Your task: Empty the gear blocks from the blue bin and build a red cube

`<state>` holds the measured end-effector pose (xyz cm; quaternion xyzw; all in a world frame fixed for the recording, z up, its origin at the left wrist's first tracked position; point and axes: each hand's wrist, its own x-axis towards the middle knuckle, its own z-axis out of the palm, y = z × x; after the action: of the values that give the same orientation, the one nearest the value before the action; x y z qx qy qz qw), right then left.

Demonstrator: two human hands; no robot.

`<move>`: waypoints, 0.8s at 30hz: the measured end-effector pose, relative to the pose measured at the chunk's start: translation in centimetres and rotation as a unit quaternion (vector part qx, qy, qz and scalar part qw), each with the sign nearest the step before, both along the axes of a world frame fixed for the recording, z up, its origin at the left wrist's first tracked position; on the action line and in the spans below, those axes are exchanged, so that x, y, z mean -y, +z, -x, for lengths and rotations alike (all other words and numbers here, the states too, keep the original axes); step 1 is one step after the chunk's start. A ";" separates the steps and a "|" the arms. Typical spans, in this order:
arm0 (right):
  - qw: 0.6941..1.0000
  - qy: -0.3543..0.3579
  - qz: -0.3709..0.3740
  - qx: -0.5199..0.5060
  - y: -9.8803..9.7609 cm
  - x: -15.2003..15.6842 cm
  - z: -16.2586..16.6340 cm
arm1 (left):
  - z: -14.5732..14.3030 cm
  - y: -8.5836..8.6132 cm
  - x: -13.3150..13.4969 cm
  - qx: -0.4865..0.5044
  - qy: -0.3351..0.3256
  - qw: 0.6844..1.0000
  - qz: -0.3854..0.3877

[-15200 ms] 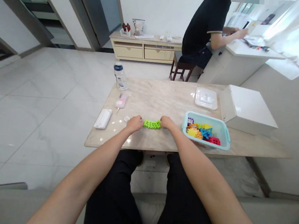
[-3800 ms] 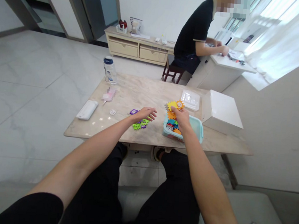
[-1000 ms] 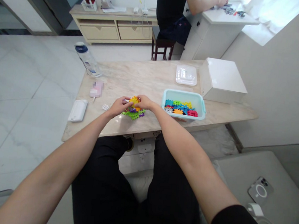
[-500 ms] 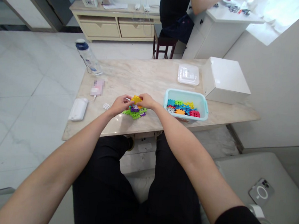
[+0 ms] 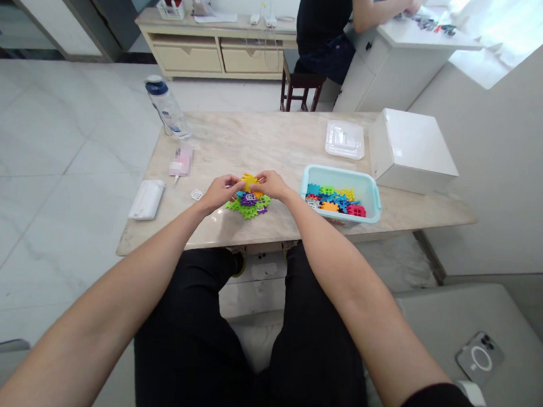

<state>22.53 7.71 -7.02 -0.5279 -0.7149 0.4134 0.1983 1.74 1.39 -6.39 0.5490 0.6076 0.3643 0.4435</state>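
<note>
Between the hands (image 5: 218, 194), a yellow piece (image 5: 249, 180), apparently in both grips.

The right hand (image 5: 272, 184) has left the basket (image 5: 343, 171), where it held the yellow piece (image 5: 249, 181) seconds ago; that piece is now gripped between it and the left hand (image 5: 222, 190), whose fingers were spread and free then. The green pieces (image 5: 247, 211), at first a curved strip stretched between the hands, now form a cluster below them, with purple pieces (image 5: 250, 199) added on top. A blue piece (image 5: 242, 194) now shows just under the left fingertips. Right of the right hand, the basket's left end has lost its purple piece.
</note>
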 end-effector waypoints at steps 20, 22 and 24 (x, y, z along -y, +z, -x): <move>0.996 -0.042 0.065 -0.036 -0.5 0.4 -0.9 | -0.5 0.6 0.1 0.008 0.040 0.999 0.002; 0.997 -0.040 0.062 -0.032 -0.7 0.3 -1.0 | -0.5 0.6 0.1 -0.001 0.048 0.999 0.003; 0.997 -0.037 0.056 -0.025 -0.9 0.4 -1.0 | -0.5 0.5 0.1 -0.001 0.054 0.999 0.007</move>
<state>23.53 7.35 -7.97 -0.5536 -0.6657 0.4580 0.2015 2.23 1.32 -5.85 0.5129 0.6390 0.3828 0.4266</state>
